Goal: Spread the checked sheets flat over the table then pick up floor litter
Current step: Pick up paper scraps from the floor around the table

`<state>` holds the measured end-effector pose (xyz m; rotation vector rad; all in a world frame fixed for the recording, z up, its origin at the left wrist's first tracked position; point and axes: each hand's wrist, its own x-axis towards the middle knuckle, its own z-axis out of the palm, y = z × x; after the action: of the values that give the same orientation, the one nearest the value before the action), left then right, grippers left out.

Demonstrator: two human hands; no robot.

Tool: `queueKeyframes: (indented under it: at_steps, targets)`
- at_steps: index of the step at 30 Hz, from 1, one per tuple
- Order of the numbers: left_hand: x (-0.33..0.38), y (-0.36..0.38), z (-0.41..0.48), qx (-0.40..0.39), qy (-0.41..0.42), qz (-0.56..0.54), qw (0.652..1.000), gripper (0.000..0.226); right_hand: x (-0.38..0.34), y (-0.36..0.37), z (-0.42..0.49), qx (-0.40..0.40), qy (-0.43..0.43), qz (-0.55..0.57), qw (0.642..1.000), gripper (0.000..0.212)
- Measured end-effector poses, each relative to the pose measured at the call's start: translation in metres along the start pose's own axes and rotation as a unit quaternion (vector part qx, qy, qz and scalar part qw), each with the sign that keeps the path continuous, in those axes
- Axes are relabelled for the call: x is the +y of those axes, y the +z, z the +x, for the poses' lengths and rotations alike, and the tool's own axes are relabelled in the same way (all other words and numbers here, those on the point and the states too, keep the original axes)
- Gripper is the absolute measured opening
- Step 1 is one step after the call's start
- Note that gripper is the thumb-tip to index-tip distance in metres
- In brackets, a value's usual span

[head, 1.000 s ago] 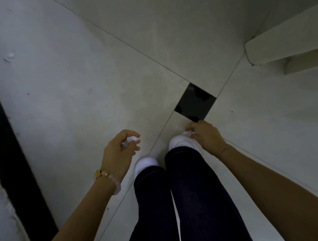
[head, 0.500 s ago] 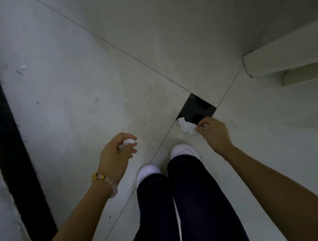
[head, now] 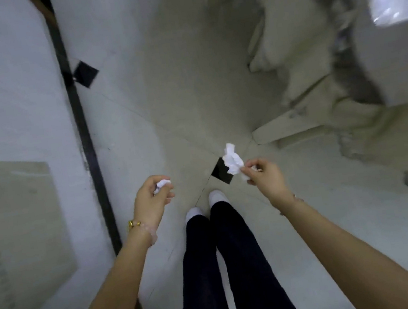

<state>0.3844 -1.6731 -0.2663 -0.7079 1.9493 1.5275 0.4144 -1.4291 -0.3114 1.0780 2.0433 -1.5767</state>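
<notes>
My right hand (head: 265,179) pinches a crumpled white paper scrap (head: 232,160) between thumb and fingertips, held up above the pale tiled floor (head: 176,105). My left hand (head: 151,202), with a gold bracelet at the wrist, curls round a smaller white paper ball (head: 162,184). Both hands hover at the same height in front of my dark trousers and white shoes (head: 217,197). The checked sheets are not in view.
A white wall (head: 0,93) with a black skirting strip (head: 85,135) runs along the left. Pale furniture legs (head: 289,128) and blurred furniture stand at the right. Small black inset tiles (head: 220,174) mark the floor joints.
My right hand has lifted the paper scrap off the floor by my shoe and risen with it. The view has swung upward, showing more wall and furniture. My left hand keeps its paper ball.
</notes>
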Motion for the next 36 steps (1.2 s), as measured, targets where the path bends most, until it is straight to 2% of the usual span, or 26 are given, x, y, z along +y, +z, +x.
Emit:
queueKeyframes:
  at_steps: [4, 9, 13, 17, 20, 26, 29, 32, 36]
  targets:
    - [0.085, -0.026, -0.086, -0.004, 0.061, 0.010, 0.998, 0.014, -0.080, -0.046, -0.087, 0.021, -0.030, 0.042, 0.998, 0.013]
    - [0.151, -0.043, -0.160, -0.010, 0.135, 0.007, 0.991, 0.009, -0.131, -0.106, -0.163, 0.043, -0.078, 0.106, 0.990, 0.009]
    - [0.165, -0.039, -0.187, -0.040, 0.173, 0.012, 0.984, 0.015, -0.138, -0.146, -0.207, 0.082, -0.098, 0.152, 0.980, 0.014]
    - [0.163, -0.020, -0.199, -0.113, 0.162, 0.038, 0.979, 0.012, -0.112, -0.178, -0.249, 0.164, -0.088, 0.221, 0.957, 0.014]
    - [0.155, 0.001, -0.202, -0.187, 0.158, 0.096, 0.965, 0.012, -0.067, -0.189, -0.285, 0.248, -0.054, 0.297, 0.921, 0.012]
    - [0.145, 0.077, -0.223, -0.312, 0.181, 0.214, 0.908, 0.015, 0.043, -0.195, -0.367, 0.369, 0.036, 0.410, 0.834, 0.017]
    - [0.145, 0.127, -0.251, -0.368, 0.196, 0.248, 0.874, 0.015, 0.087, -0.206, -0.407, 0.436, 0.062, 0.450, 0.777, 0.007]
    - [0.144, 0.187, -0.282, -0.419, 0.212, 0.286, 0.836, 0.015, 0.123, -0.228, -0.434, 0.495, 0.074, 0.476, 0.723, 0.011]
    - [0.133, 0.279, -0.323, -0.466, 0.228, 0.311, 0.796, 0.012, 0.161, -0.271, -0.443, 0.522, 0.084, 0.518, 0.672, 0.008]
